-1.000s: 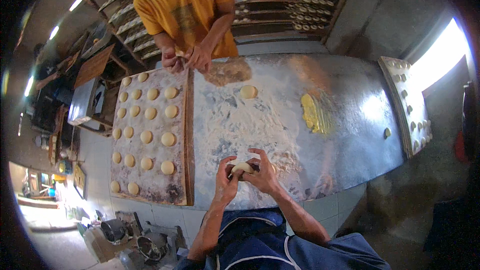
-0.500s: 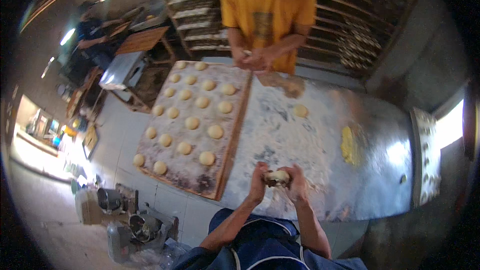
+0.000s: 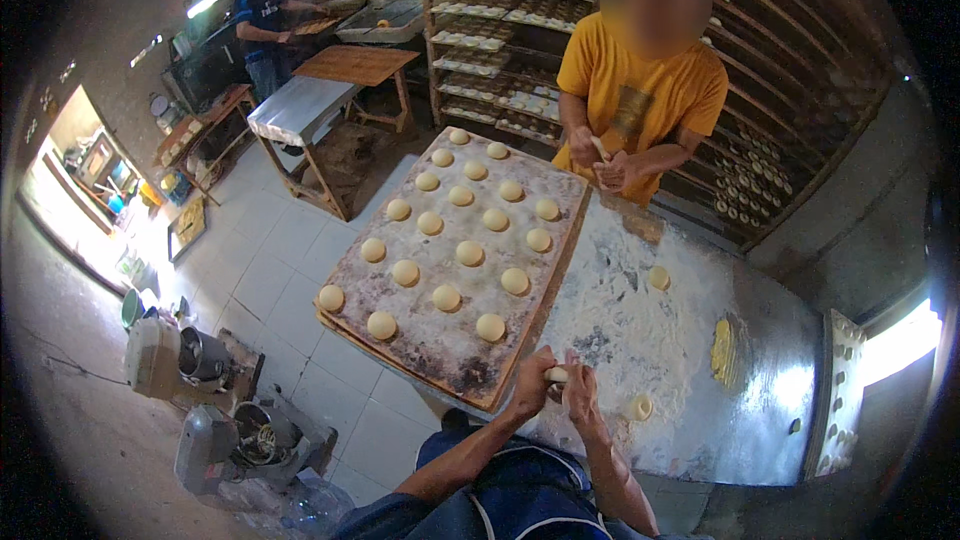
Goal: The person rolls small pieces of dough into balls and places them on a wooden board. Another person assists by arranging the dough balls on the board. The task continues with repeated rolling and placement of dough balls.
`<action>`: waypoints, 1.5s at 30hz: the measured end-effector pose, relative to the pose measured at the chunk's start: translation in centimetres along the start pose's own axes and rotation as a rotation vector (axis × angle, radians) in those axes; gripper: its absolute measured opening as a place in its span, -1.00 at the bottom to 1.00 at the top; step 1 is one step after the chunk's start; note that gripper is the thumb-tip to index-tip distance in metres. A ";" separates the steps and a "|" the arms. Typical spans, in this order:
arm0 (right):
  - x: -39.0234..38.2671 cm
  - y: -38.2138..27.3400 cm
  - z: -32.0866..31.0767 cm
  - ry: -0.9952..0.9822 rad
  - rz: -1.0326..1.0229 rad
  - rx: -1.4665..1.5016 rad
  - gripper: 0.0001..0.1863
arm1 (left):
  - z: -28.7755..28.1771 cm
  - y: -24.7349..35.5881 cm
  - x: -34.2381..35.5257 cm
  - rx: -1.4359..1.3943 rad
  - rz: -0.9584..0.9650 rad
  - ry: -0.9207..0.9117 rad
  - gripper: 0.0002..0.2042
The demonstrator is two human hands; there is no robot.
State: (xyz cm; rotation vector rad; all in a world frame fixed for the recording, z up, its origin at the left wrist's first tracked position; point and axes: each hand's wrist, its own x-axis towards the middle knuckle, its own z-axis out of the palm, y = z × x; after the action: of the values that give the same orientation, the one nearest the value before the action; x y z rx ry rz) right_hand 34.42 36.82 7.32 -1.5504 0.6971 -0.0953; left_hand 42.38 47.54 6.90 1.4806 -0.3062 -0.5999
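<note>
My left hand [image 3: 532, 384] and my right hand [image 3: 581, 398] are close together over the near edge of the floured table. Their closed fingers pinch a small pale piece of dough [image 3: 557, 374] between them; much of it is hidden by the fingers. To the right of my right hand, a dough piece with a hollow in its top [image 3: 640, 407] lies on the flour. Farther back sits a round dough ball [image 3: 659, 278]. Left of my hands, a wooden board [image 3: 455, 365] carries several rows of smooth dough balls.
A yellow soft mass [image 3: 722, 352] lies on the metal table [image 3: 765, 415]. Opposite stands a co-worker in a yellow shirt [image 3: 640, 90], hands around some dough, before filled racks [image 3: 480, 25]. Mixers [image 3: 205, 450] stand on the floor at left. Another person [image 3: 262, 25] works farther back.
The view has swung, so the scene sits farther right and lower. My hands have drawn closer together around the dough. The hollowed dough piece now shows beside my right hand.
</note>
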 end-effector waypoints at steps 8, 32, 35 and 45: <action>-2.7 -2.3 6.4 0.126 0.000 0.097 -0.31 | -5.8 -1.6 -1.0 0.305 0.382 -0.030 -0.66; -4.3 0.3 12.6 -0.246 -0.423 0.035 -0.59 | -18.2 -6.3 -3.4 0.356 0.267 0.033 -0.79; -5.6 -7.6 12.5 -0.159 -0.108 -0.229 -0.57 | -17.7 0.7 -2.6 0.475 0.134 0.146 -0.73; 4.5 -5.4 13.3 0.077 -0.703 -0.817 -0.56 | -18.4 0.6 -1.9 0.668 0.457 0.102 -0.79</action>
State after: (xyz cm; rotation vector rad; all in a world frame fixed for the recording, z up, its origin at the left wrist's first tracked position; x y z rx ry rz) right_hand 46.17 46.04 9.09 -2.5427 0.2032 -0.4355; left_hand 50.91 63.97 6.23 1.9823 -0.7931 -0.0393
